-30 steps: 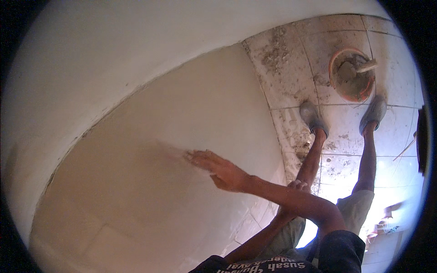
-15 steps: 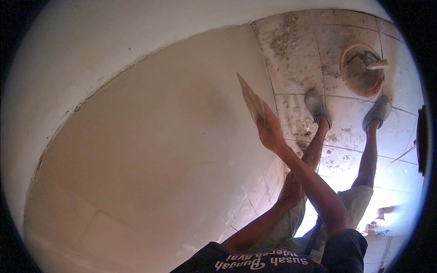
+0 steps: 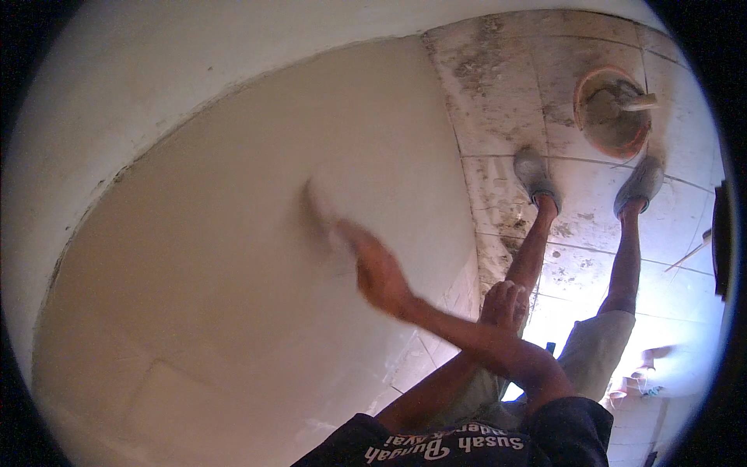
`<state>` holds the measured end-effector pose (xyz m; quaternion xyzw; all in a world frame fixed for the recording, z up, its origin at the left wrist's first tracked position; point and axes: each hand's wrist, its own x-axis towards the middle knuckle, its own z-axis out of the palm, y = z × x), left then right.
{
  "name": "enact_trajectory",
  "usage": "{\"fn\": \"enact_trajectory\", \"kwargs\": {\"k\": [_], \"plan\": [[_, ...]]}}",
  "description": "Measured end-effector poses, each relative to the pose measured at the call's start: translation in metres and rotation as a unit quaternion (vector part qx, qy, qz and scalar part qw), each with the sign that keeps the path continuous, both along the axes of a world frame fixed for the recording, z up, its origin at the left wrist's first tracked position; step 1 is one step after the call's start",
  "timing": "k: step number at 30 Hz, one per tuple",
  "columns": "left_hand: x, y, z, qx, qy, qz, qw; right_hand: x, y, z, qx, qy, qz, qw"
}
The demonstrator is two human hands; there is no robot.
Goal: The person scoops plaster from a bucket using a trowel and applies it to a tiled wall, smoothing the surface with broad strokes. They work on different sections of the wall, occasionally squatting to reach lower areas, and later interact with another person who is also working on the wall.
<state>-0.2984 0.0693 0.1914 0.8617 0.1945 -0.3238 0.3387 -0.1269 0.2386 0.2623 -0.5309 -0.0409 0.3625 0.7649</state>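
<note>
My right hand is closed around a trowel, whose flat blade is blurred by motion. Its blade is at the smooth grey-beige wall, near the middle of the coated area; whether it touches cannot be told. My right forearm crosses over my left one. My left hand rests by my left knee, partly behind the right forearm, its fingers loosely bent with nothing visible in them. On the floor beyond my feet stands an orange-rimmed bucket of grey mortar, with a light-coloured handle sticking out of it.
Pale floor tiles bear splashes of mortar, thickest along the wall's foot. My feet, in grey shoes, stand between wall and bucket. A thin stick lies at the right beside a dark object. Small pots sit in bright light behind.
My right hand has swung left with the trowel, from near the wall's right edge to over its middle. My left hand now shows more from behind the right forearm.
</note>
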Motion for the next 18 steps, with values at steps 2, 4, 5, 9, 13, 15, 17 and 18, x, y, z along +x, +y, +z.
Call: {"fn": "enact_trajectory", "kwargs": {"k": [2, 4, 5, 9, 13, 15, 17, 18], "plan": [[-0.009, -0.002, -0.006, -0.005, -0.025, 0.011, 1.0, -0.007, -0.021, 0.054, 0.076, 0.008, 0.087, 0.993], [-0.013, 0.0, -0.004, -0.01, -0.032, 0.015, 0.999, -0.008, -0.04, 0.078, 0.165, 0.037, 0.136, 0.976], [-0.013, 0.002, -0.001, -0.012, -0.027, 0.015, 0.999, -0.003, -0.051, 0.084, 0.213, 0.077, 0.161, 0.961], [0.004, 0.001, 0.003, -0.019, -0.016, 0.021, 0.999, -0.027, -0.055, 0.04, 0.138, -0.039, 0.049, 0.989], [-0.013, -0.016, -0.002, 0.021, -0.141, 0.054, 0.988, -0.027, -0.016, -0.024, -0.006, -0.133, -0.055, 0.99], [-0.005, -0.022, 0.006, 0.032, -0.165, 0.056, 0.984, -0.042, -0.002, -0.032, 0.009, -0.163, -0.014, 0.986], [-0.033, -0.021, -0.004, 0.033, -0.142, 0.035, 0.989, -0.061, -0.003, -0.026, 0.06, -0.176, 0.045, 0.981], [-0.048, -0.025, -0.015, 0.042, -0.105, 0.024, 0.993, -0.081, -0.021, -0.02, 0.107, -0.179, 0.086, 0.974]]}}
